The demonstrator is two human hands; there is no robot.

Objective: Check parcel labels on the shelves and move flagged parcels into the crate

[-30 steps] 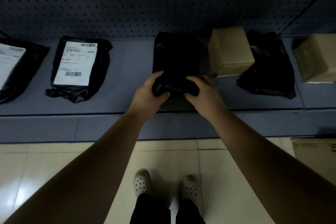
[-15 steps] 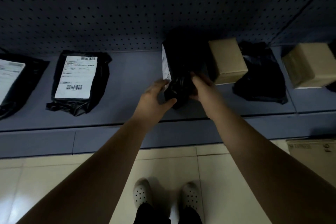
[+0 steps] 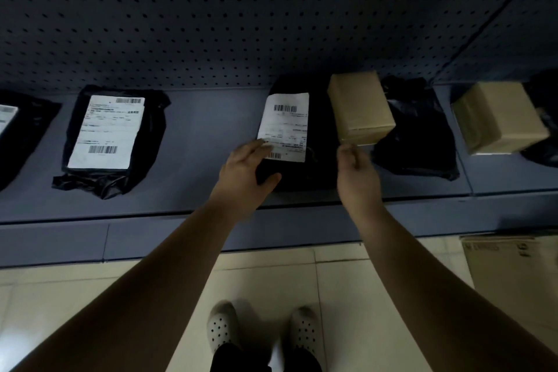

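A black poly-bag parcel [image 3: 317,142] lies flat on the blue shelf [image 3: 199,136] with its white barcode label [image 3: 285,124] facing up. My left hand [image 3: 244,169] rests on the parcel's near left corner, fingers across the label's lower left edge and thumb on the black bag. My right hand [image 3: 356,172] hovers just right of the parcel with fingers loosely curled and holds nothing. An open cardboard carton [image 3: 513,275] stands on the floor at the right edge, partly out of frame.
A brown box [image 3: 359,109] stands against the parcel's right side, then a black bag [image 3: 419,136] and a second brown box [image 3: 498,118]. To the left lie a labelled black parcel [image 3: 108,130] and another [image 3: 18,130]. A pegboard wall [image 3: 241,24] backs the shelf.
The black parcel, gripped label-down in both hands and then tipped up on edge, now lies label-up on the shelf. My right hand has let go and drawn right; my left rests on it.
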